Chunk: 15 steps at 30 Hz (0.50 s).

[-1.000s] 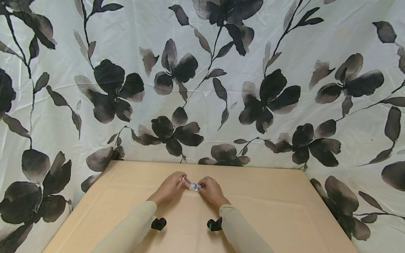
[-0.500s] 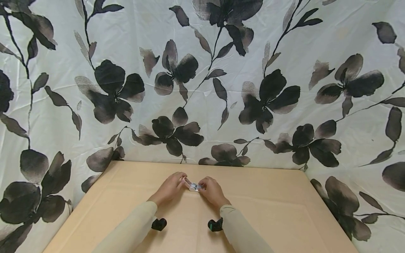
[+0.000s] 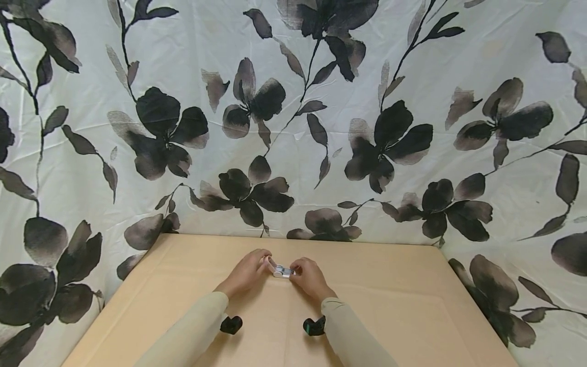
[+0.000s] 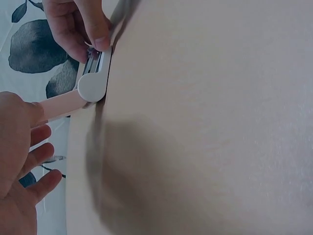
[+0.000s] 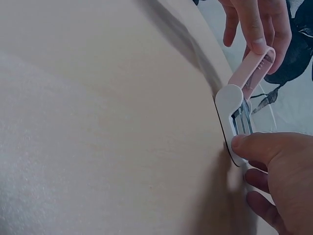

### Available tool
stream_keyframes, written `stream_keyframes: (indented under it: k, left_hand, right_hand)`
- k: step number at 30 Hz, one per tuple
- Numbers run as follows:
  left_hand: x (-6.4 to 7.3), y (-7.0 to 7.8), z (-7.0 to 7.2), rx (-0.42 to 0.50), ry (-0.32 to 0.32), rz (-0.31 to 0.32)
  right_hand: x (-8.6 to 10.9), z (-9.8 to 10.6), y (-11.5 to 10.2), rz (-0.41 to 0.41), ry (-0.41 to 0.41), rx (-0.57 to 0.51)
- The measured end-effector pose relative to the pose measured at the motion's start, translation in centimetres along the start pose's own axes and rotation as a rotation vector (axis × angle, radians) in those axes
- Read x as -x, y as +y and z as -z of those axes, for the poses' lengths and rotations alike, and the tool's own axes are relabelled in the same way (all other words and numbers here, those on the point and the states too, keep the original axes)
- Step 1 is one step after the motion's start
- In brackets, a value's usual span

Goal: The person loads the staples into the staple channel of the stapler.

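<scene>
A small pink-and-white stapler point(image 3: 282, 272) stands opened out on the table between my hands. Its pink upper arm point(image 4: 63, 104) is swung up and back from the white base point(image 5: 228, 102), and a metal channel point(image 5: 241, 122) shows inside the base. My left hand point(image 3: 246, 271) pinches the end of the pink arm between thumb and fingers, its other fingers spread loosely. With thumb and fingertips, my right hand point(image 3: 310, 279) grips the far end of the white base by the channel. The right fingertips hide that end, so what lies under them is unclear.
A tan-covered table point(image 3: 390, 311) spreads around the hands. Behind its far edge hangs a white cloth point(image 3: 183, 51) with dark flowers. Black wrist devices point(image 3: 231, 325) sit below both cuffs.
My right hand has shifted slightly to the right, and a little more of the stapler's base shows. The left hand stays in place on the pink arm.
</scene>
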<state>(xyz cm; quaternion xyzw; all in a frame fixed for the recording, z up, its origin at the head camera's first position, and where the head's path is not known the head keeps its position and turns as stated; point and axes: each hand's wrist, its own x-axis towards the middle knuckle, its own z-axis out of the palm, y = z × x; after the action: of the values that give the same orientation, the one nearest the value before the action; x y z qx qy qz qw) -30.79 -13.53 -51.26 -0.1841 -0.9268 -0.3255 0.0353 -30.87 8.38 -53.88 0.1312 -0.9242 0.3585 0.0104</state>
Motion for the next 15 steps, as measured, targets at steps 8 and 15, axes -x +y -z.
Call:
stream_keyframes:
  k: [8,15]
  left_hand:
    - [-0.3,0.8,-0.2,0.002,-0.007,-0.022]
    - [-0.8,1.1,-0.7,-0.01,0.013,-0.047]
  right_hand:
    - [-0.2,-0.2,0.2,0.023,0.027,0.068]
    - [-0.1,-0.2,0.2,0.035,0.035,0.07]
